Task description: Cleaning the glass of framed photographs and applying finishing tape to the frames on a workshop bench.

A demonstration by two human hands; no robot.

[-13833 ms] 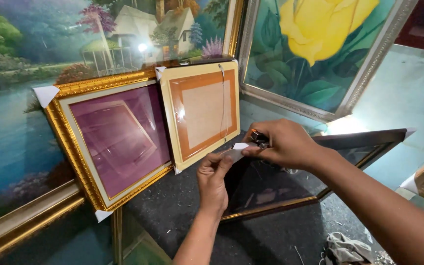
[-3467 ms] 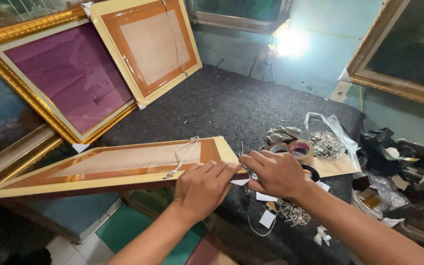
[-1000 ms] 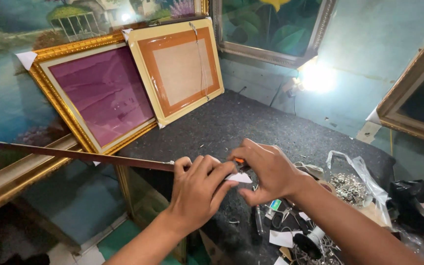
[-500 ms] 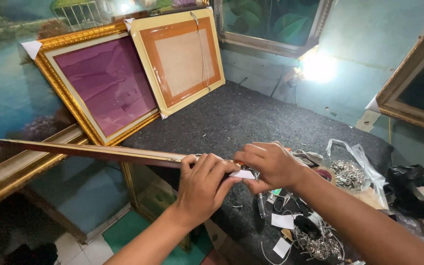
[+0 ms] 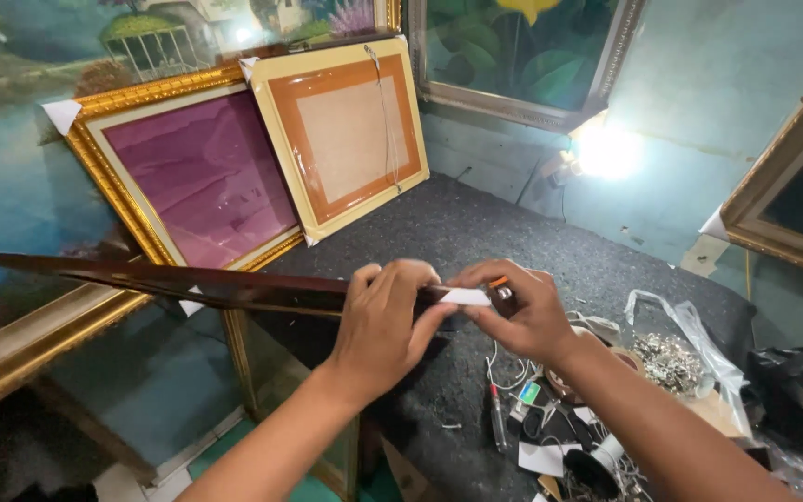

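Dark brown wood shows edge-on where the picture frame (image 5: pixel 169 282) is held level above the near edge of the grey felt worktable (image 5: pixel 476 232), stretching toward nine o'clock. The left hand (image 5: pixel 388 321) clasps the frame's corner from the near side. The right hand (image 5: pixel 522 307), at three o'clock of it, pinches a white corner protector (image 5: pixel 467 297) onto that corner, an orange-tipped tool (image 5: pixel 499 286) tucked in its fingers. At eleven o'clock a gold frame with purple backing (image 5: pixel 192 177) and a cream frame (image 5: pixel 346 130) lean against paintings. At four o'clock lie tape rolls and a bag of metal hardware (image 5: pixel 671 358).
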